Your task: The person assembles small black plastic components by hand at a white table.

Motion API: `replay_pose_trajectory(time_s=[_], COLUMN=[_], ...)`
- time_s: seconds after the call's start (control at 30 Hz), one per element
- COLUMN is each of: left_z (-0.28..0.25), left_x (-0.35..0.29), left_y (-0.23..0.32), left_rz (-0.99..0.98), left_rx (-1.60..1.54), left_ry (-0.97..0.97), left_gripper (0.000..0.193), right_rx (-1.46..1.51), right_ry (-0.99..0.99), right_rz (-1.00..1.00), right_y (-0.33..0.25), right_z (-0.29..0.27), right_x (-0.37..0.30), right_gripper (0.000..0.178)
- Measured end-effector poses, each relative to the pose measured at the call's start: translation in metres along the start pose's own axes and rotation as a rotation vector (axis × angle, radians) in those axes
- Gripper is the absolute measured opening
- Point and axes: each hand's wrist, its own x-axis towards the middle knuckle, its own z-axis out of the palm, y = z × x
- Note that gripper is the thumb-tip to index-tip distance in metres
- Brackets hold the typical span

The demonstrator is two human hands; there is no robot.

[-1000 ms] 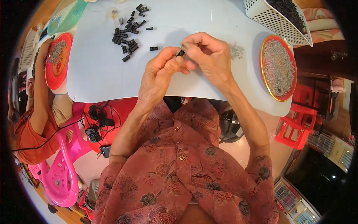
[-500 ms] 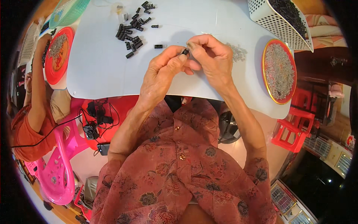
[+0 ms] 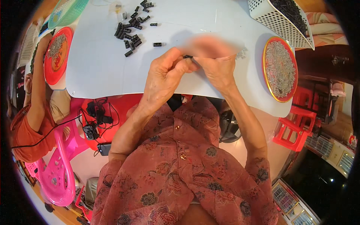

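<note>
My left hand (image 3: 165,75) is closed, thumb and fingers pinching a small black tubular piece (image 3: 187,57) above the white table (image 3: 112,75). Close against it on the right is my right hand (image 3: 219,71), its fingers smeared, so what they hold does not show. One loose black piece (image 3: 157,44) lies just beyond my left hand. Farther off at the left, several similar black pieces (image 3: 129,32) are scattered in a heap. Beside my right hand, partly covered by it, is a small spread of clear or silvery bits (image 3: 242,53).
At the right stands a red, gold-rimmed plate (image 3: 285,99) of silvery bits, below a white perforated basket (image 3: 268,28) of black pieces. To the left are a green basket (image 3: 71,13), a red plate (image 3: 52,77) and another person's arm (image 3: 36,86). Cables lie on a red stool (image 3: 88,140).
My right hand's fingers have blurred with motion and shifted right, away from the black piece. My left hand still grips that piece, turned slightly. The whole view has moved a little.
</note>
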Motion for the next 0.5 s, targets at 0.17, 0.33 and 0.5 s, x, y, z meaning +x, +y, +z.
replay_pose_trajectory(time_s=[0.17, 0.33, 0.5], left_z=[0.0040, 0.0023, 0.0057], left_x=[-0.0001, -0.0001, -0.0014], left_y=[0.0013, -0.0041, -0.0042], left_rz=[0.018, 0.045, -0.012], left_rx=[-0.128, -0.224, -0.125], left_ry=[0.088, 0.167, 0.120], left_gripper=[0.016, 0.016, 0.015], right_rx=[0.068, 0.107, 0.037], right_ry=[0.001, 0.030, 0.047], right_rz=[-0.001, 0.006, -0.034], right_y=[-0.0006, 0.0023, 0.0039], right_z=[-0.0010, 0.0012, -0.0047], right_x=[-0.0029, -0.0064, -0.0021], right_gripper=[0.004, 0.004, 0.003])
